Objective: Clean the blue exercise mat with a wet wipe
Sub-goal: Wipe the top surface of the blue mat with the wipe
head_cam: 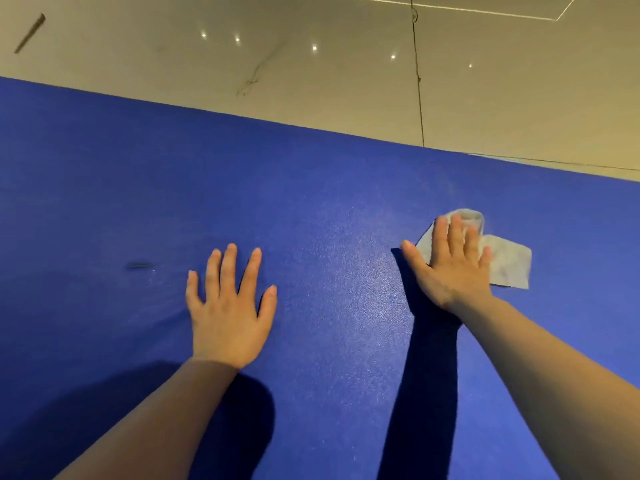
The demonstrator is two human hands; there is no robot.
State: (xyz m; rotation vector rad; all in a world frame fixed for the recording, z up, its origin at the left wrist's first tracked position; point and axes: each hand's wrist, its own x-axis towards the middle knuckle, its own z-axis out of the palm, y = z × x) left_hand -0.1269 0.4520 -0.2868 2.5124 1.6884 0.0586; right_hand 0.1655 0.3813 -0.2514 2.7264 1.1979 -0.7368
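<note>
Mid-wipe, by the look of it: on the left, left hand [230, 306] flat on the mat [104, 185], fingers straight and spread, gripping nothing, seemingly just bracing, with a small dark mark [140, 266] untouched farther left. On the right, right hand [450, 263] pressing the crumpled wipe [509, 265] down onto the mat's far right part with straight fingers, not clenched around it, the wipe's corner sticking out to the right of the palm. Judging from the faint sheen between the hands, perhaps part done, with the wide left stretch likely left to clean; no containers in sight, only pale floor [346, 81] beyond the far edge.
</note>
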